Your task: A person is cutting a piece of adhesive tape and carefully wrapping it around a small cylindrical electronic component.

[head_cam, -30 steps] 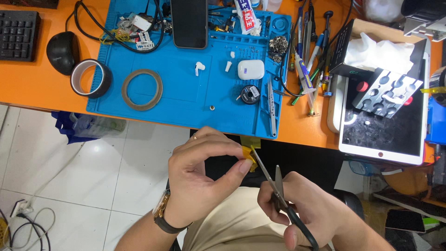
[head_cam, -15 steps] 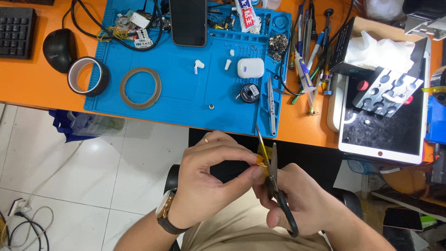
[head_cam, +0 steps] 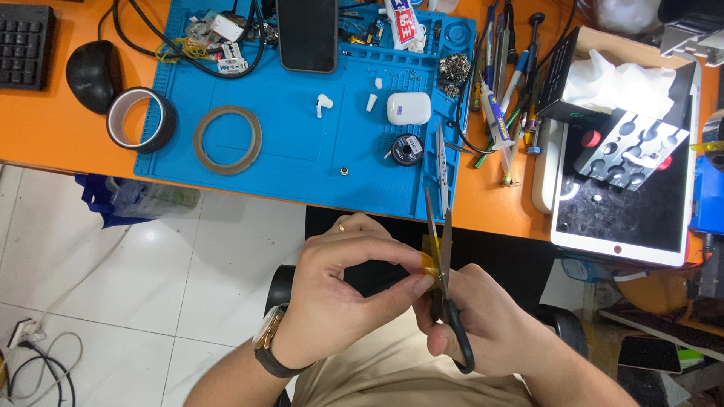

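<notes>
Cutting set-up, head view, seen from beside the seated person. L hand (head_cam: 339,301): thumb & forefinger pinched shut on a small piece of yellow tape (head_cam: 430,264), other fingers curled loosely above; a ring on one finger, wristwatch (head_cam: 268,343) at approx. 7 o'clock of the hand. R hand (head_cam: 483,324): fingers closed through the black handles of the scissors (head_cam: 443,271), gripping them; blades point toward 12 o'clock, parted only slightly, w/ the tape between them just beside the L fingertips. Both hands are held off the desk, over the lap, at 6 o'clock of the blue work mat (head_cam: 302,113).

On the mat: phone (head_cam: 307,34) at 12 o'clock, screen dark; two tape rolls at 9 o'clock, a flat tape ring (head_cam: 228,139) on the mat and a taller tape roll (head_cam: 140,119) at its edge, partly on the orange desk (head_cam: 45,136); white earbud case (head_cam: 408,108) right of centre w/ two loose earbuds (head_cam: 324,104) near it; tweezers (head_cam: 442,154) along the 3 o'clock edge. Beyond the mat, 3 o'clock: white tablet (head_cam: 626,218), w/ a grey moulded tray (head_cam: 630,147) on its top. Far 9 o'clock: black mouse (head_cam: 94,75), keyboard corner (head_cam: 23,45).
</notes>
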